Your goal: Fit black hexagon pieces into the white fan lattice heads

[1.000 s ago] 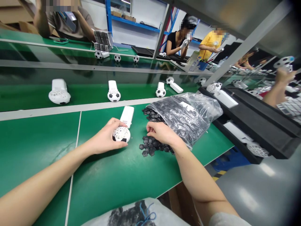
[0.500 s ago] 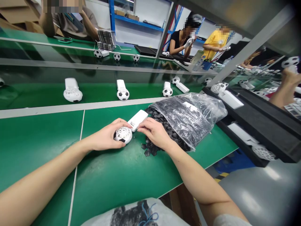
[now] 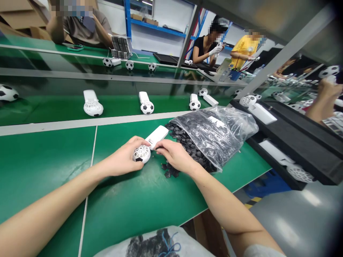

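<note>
My left hand [image 3: 125,157] is wrapped round the round head of a white device [image 3: 142,154], which has an open lattice and some black patches like a football. The device's white handle [image 3: 157,136] points up and to the right on the green table [image 3: 120,207]. Just right of the ball, my right hand [image 3: 175,154] pinches with thumb and forefinger; a small dark piece shows at its fingertips. Beside and behind that hand, many black pentagon pieces [image 3: 187,145] spill from a clear plastic bag [image 3: 222,134].
Several football-headed devices lie on the belt [image 3: 115,103] beyond the table. At the right stand black trays [image 3: 300,139] with more white devices [image 3: 262,112]. Several people work across the line; another person's hand [image 3: 327,92] holds a ball at far right.
The devices on the belt have shifted right, and another has come in at the left edge. My left hand has turned the ball slightly; my right hand has moved a little.
</note>
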